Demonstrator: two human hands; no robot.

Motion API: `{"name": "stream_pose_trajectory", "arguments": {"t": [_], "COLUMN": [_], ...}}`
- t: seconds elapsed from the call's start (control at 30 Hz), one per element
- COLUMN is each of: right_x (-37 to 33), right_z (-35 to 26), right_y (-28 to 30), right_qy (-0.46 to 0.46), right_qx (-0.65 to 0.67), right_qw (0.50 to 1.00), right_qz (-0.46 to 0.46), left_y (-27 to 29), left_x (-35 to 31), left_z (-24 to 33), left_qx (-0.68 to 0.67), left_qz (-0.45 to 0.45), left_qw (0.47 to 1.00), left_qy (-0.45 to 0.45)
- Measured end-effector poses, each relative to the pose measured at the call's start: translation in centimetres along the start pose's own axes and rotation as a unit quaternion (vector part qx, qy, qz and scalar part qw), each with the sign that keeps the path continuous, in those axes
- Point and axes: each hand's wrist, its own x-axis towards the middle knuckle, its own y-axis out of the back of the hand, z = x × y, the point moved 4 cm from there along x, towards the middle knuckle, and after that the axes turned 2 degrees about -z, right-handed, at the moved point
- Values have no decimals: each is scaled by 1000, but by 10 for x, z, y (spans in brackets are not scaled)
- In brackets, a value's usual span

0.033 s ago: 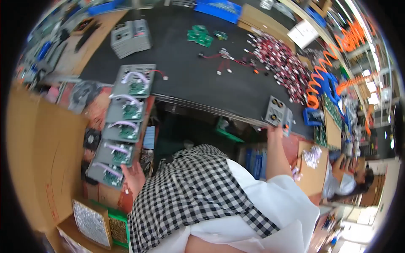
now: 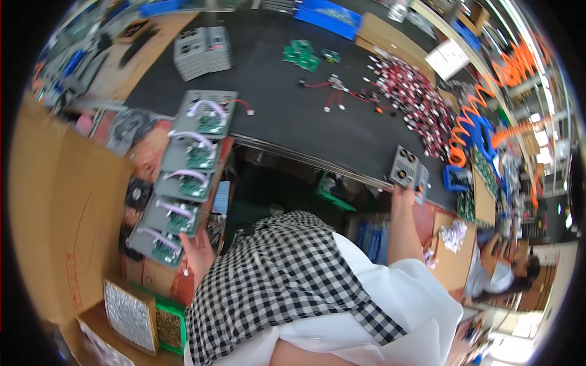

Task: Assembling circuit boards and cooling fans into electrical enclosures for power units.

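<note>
Grey housing (image 2: 403,165) at the front edge of the black table (image 2: 274,119), right hand (image 2: 401,194) on it!
Fingers meet its lower edge, pinching or merely touching, I can't tell; red-and-white cables (image 2: 415,97) heap up beyond, while far across, the left hand (image 2: 197,249) spreads its fingers beside a row of circuit-board housings (image 2: 173,190).

Matt grey panel (image 2: 404,166) (plastic-looking)

Left side of head view | red printed marks (image 2: 72,279) are running down a large cardboard box (image 2: 67,201), appearing too small to read | no legible wording is showing elsewhere
</note>
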Motion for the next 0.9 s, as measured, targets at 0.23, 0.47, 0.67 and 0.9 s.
{"name": "stream_pose_trajectory", "arguments": {"t": [0.23,0.47,0.67,0.9], "right_x": [-82,-201,-268,-267], "right_z": [-15,122,254,301], "right_y": [-140,-316,-381,-371], "right_qy": [412,543,576,429], "right_qx": [-538,-545,-330,-307], "right_qw": [722,386,292,352], "right_qz": [-139,-510,-688,-773], "left_y": [-13,-9,-12,-39], "left_x": [-10,-17,-22,-20], "left_z": [0,1,-6,-23], "left_qx": [-9,-32,-63,-120], "left_qz": [3,7,15,-14], "left_qw": [1000,999,993,973], "left_qy": [-17,-38,-99,-197]}}
